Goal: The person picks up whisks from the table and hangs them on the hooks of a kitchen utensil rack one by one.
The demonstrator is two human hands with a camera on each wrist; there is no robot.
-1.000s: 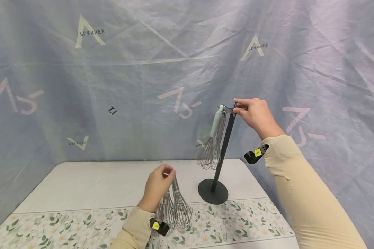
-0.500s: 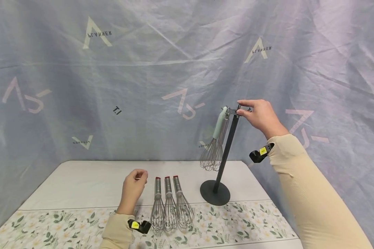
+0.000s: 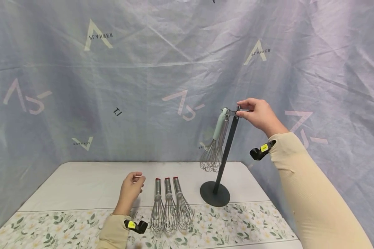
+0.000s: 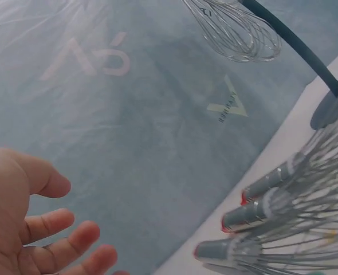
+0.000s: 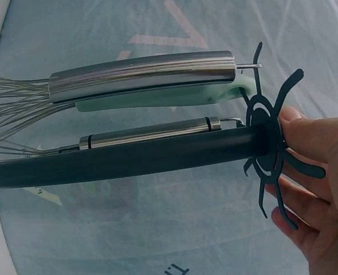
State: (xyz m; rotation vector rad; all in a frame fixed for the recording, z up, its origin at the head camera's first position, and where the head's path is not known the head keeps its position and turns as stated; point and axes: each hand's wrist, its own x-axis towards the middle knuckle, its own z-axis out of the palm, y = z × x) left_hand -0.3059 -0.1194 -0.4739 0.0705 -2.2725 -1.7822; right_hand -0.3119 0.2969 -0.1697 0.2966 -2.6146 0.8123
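My right hand [image 3: 258,112] pinches the top of a black stand [image 3: 226,152] between thumb and fingers. In the right wrist view the fingers lie around the stand's ring of hooks [image 5: 266,143]. From those hooks hang a whisk with a mint-green handle [image 3: 219,124], one with a thick steel handle [image 5: 140,74] and one with a thin steel handle [image 5: 157,133]. My left hand [image 3: 131,190] hangs relaxed over the table, holding nothing, fingers loosely bent. To its right, three steel whisks [image 3: 168,186] with red-tipped handles lie side by side, handles pointing away from me.
The stand's round base [image 3: 215,199] rests on the right part of the white table [image 3: 90,183]. A floral cloth strip [image 3: 78,224] runs along the table's front. Behind hangs a grey-blue curtain [image 3: 137,138] with printed letters.
My left hand has moved left, off the three lying whisks, and its fingers have loosened. My right hand stays at the stand's top, its upper fingers now slightly more bent.
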